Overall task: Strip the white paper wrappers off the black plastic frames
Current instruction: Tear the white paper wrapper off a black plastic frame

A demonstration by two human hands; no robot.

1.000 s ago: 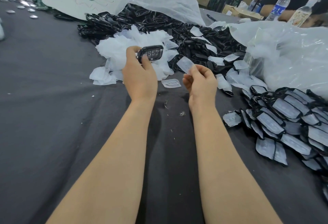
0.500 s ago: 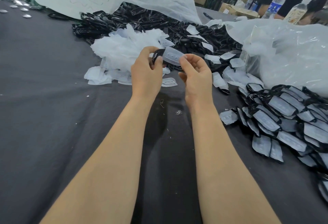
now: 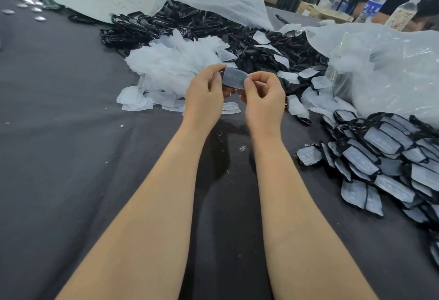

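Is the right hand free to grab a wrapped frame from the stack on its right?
Probably not yet: the right hand pinches the white wrapper that the left hand also holds. Nothing blocks the way to the stack of wrapped frames, so once emptied it should reach.

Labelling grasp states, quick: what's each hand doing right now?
Left hand: closed, pinching the left end of the white wrapper.
Right hand: closed, pinching the same wrapper's right end.
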